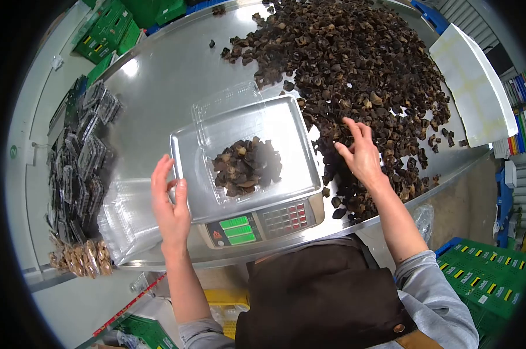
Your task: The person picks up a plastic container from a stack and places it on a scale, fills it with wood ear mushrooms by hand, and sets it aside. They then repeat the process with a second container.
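Observation:
A clear plastic clamshell box [228, 109] lies with its lid up on the steel pan [292, 134] of a digital scale [286, 218]. Inside it is a small heap of dark brown wood ear mushrooms [247, 166]. My left hand [173, 210] is beside the pan's left edge, fingers apart and holding nothing. To the right of the scale, my right hand [365, 158] hovers at the near edge of a large mushroom pile [356, 64], thumb and fingers spread with nothing seen between them. Green digits glow on the scale's display [237, 230].
Stacked empty clear boxes [129, 218] stand left of the scale. Behind them are many filled packs [80, 163] along the steel table's [158, 87] left edge. A white foam box [472, 87] borders the pile at right. Green crates [489, 273] stand at lower right.

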### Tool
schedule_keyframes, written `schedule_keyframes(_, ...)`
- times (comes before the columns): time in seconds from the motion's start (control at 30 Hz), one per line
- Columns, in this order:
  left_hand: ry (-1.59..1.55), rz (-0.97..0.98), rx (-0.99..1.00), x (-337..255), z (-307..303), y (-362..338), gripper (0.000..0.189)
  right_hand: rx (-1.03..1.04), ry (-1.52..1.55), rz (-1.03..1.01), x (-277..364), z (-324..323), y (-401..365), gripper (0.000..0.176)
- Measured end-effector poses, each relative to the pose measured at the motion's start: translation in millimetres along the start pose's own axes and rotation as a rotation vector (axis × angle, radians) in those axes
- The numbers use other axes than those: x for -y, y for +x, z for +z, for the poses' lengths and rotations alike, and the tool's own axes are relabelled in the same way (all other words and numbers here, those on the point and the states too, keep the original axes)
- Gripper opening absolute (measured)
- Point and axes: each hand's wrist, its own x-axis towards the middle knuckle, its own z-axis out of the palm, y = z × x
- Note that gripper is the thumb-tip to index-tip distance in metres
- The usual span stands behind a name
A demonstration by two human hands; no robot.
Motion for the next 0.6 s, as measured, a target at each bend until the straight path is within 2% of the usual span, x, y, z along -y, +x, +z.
schedule_keyframes(0.03, -0.074, 0.004, -0.049, 4.4, 0.8, 0.9, 0.044, -0.027, -0.139, -0.003, -20.7, 8.0, 3.3, 0.064)
schedule_keyframes(0.17, -0.189, 0.087, -0.019, 18.7, 20.6, 8.3, 0.046, 0.048, -0.262, -0.066, -34.6, 34.7, 3.1, 0.068)
schedule_keyframes(0.23, -0.033, 0.229, 0.107, 10.4, 34.5, 13.8, 0.050, 0.062, -0.277, -0.197, -40.8, 47.5, 4.1, 0.049)
schedule_keyframes(0.27, -0.033, 0.233, 0.110, 8.8, 42.0, 16.8, 0.050, 0.055, -0.245, -0.242, -45.5, 49.5, 6.9, 0.040)
schedule_keyframes(0.3, 0.032, 0.287, 0.145, 8.4, 50.2, 19.0, 0.051, 0.053, -0.246, -0.240, -51.1, 49.0, 10.0, 0.040)
schedule_keyframes(0.37, 0.179, 0.332, 0.233, 8.4, 66.2, 20.5, 0.053, 0.039, -0.112, -0.250, -62.5, 43.1, 15.6, 0.021)
schedule_keyframes(0.4, 0.167, 0.341, 0.234, 6.3, 74.4, 19.9, 0.053, 0.029, -0.122, -0.245, -67.2, 40.3, 16.7, 0.021)
schedule_keyframes(0.47, 0.589, 0.462, 0.344, 1.9, 88.9, 13.3, 0.054, 0.025, 0.086, -0.264, -70.5, 30.4, 15.5, 0.015)
schedule_keyframes(0.5, 0.497, 0.427, 0.345, 0.9, 93.9, 11.9, 0.057, 0.045, 0.185, -0.154, -67.4, 25.6, 13.8, 0.013)
schedule_keyframes(0.53, 0.491, 0.434, 0.345, -2.2, 97.9, 9.6, 0.057, 0.039, 0.181, -0.151, -63.0, 22.0, 11.7, 0.013)
schedule_keyframes(0.6, 0.525, 0.412, 0.336, -11.0, 106.1, 4.2, 0.058, 0.078, 0.581, 0.108, -37.4, 8.2, 7.4, 0.013)
